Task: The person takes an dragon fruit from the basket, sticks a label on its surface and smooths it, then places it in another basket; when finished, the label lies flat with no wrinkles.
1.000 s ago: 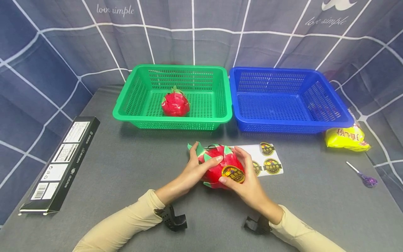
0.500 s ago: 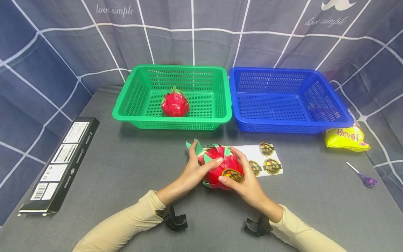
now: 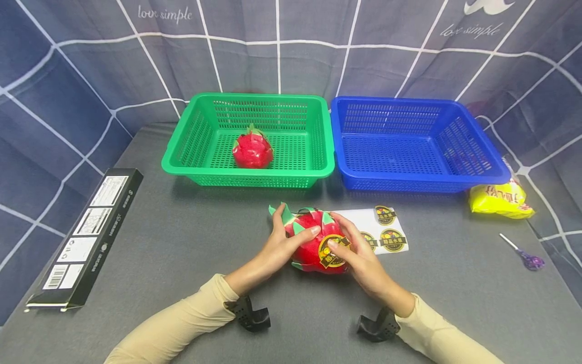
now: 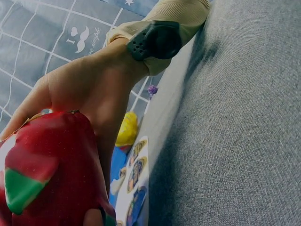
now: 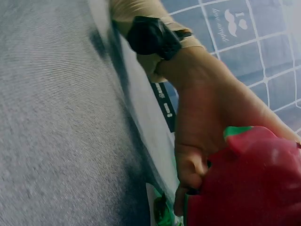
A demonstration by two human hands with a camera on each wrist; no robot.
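A red dragon fruit with green scales (image 3: 313,253) is gripped between both hands in the head view. My left hand (image 3: 275,250) curls round its left side, thumb on top. On the right side, my right hand (image 3: 364,260) holds it, with the thumb on a round black-and-gold sticker (image 3: 329,255) on its skin. The left wrist view shows the fruit (image 4: 61,165) with the hand seen behind it (image 4: 89,89). In the right wrist view the fruit (image 5: 254,183) lies against a palm (image 5: 207,108). Fingers under the fruit are hidden.
A white sticker sheet (image 3: 364,220) lies behind the right hand. Farther back stand a green basket (image 3: 247,172) holding another dragon fruit (image 3: 252,150) and a blue basket (image 3: 423,179). A black box (image 3: 91,237) lies left; a yellow packet (image 3: 500,199) and wrapped lollipop (image 3: 529,260) lie right.
The right thumb has shifted from the sticker's lower left edge onto its face, and the right wrist has moved slightly right. More of the sticker shows, a little farther left. The left hand has barely moved.
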